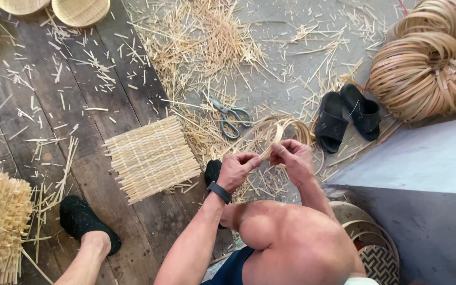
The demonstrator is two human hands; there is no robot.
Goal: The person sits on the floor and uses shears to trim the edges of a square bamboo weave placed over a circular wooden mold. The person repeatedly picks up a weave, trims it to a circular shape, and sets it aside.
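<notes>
While the head camera looked down, the left hand (237, 169) and the right hand (293, 157) were both pinched shut on a thin bamboo strip (270, 141), held between them above the floor and bent off a loose coil of strips (283, 129); the strip looked springy, so a slack pinch might have let it whip free; scissors (230, 117) lay open just beyond, a hazard to a careless reach; the woven mat (151, 158) sat to the left.
</notes>
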